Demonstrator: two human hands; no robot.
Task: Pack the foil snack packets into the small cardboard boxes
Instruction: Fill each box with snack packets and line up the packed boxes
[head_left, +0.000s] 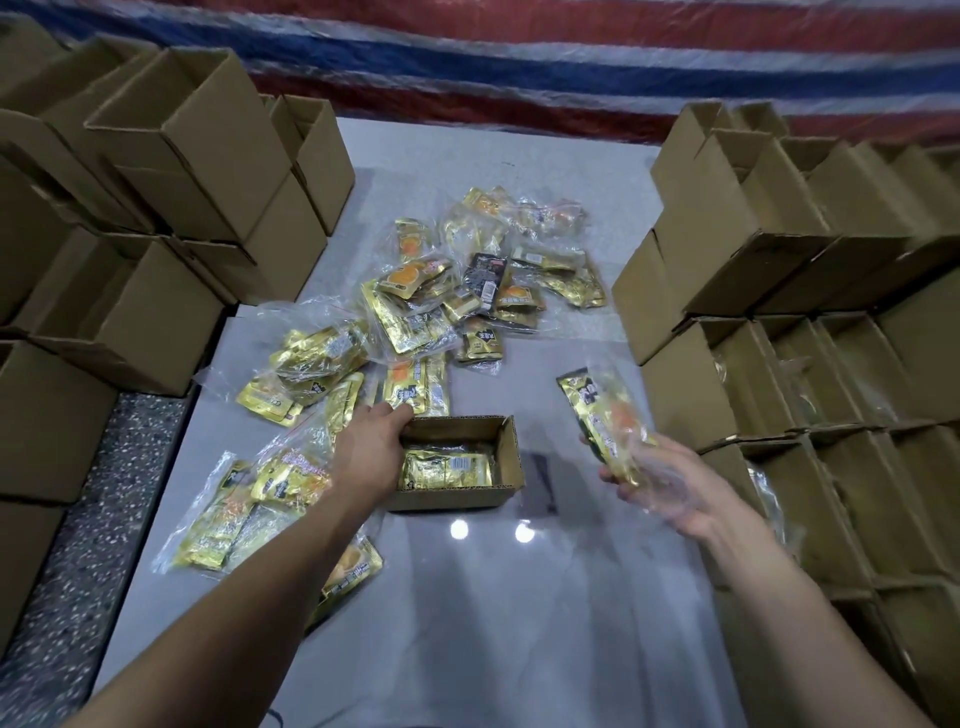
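The open box sits on the counter with packets already lying inside. The left hand grips its left wall. The right hand, off to the box's right, holds a packet, long axis tilted up-left.
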